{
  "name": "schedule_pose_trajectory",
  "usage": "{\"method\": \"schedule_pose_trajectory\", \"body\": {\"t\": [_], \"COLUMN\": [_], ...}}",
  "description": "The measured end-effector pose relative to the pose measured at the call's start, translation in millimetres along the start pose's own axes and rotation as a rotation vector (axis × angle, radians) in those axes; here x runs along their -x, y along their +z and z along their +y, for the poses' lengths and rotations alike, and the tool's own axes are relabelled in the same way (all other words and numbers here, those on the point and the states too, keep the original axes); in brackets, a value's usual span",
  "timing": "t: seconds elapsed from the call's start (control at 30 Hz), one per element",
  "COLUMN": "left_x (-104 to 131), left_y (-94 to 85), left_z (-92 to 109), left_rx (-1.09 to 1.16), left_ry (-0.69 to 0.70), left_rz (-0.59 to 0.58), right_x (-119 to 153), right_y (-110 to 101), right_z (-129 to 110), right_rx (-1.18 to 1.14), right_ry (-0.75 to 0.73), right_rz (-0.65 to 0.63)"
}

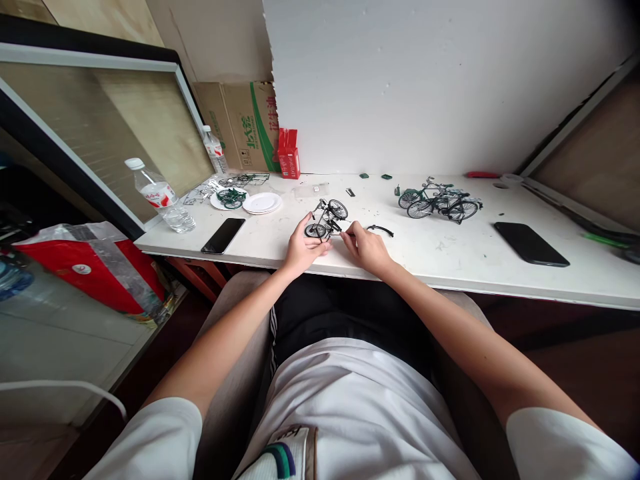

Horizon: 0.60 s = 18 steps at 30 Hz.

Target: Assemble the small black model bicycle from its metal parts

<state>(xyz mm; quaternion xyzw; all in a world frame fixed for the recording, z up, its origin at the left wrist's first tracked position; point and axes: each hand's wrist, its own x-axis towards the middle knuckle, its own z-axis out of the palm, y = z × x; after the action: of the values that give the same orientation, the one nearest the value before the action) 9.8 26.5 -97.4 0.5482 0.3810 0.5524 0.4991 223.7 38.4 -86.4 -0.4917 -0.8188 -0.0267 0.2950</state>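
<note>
A small black model bicycle [330, 220] is held tilted just above the white table, its two wheels facing up and left. My left hand [303, 245] grips it from the left, fingers closed around the frame near one wheel. At its right side my right hand [367, 247] is closed in a pinch by the bicycle's lower parts; what sits between those fingertips is too small to make out. A thin curved black piece [381, 231] lies on the table just right of my right hand. A small dark part [351, 193] rests behind the bicycle.
Finished-looking model bicycles [440, 202] stand at the right, near a black phone [531, 244]. Leftward are another phone [223, 236], a white plate [263, 203], green parts [231, 198] on a second plate and a water bottle [161, 197]. A red box [289, 155] stands behind.
</note>
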Motion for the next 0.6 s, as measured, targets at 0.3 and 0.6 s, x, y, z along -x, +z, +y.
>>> {"method": "schedule_pose_trajectory", "body": {"t": [0.3, 0.6], "left_x": [1.7, 1.5], "left_y": [-1.4, -1.2], "left_z": [-2.9, -2.5], "left_rx": [-0.042, -0.041], "left_ry": [0.038, 0.005], "left_rz": [-0.043, -0.032], "right_x": [-2.9, -0.9], "right_y": [-2.9, -5.7], "right_z": [-3.3, -4.1], "right_rx": [0.151, -0.018], "right_ry": [0.045, 0.078], "right_rz": [-0.063, -0.067]}}
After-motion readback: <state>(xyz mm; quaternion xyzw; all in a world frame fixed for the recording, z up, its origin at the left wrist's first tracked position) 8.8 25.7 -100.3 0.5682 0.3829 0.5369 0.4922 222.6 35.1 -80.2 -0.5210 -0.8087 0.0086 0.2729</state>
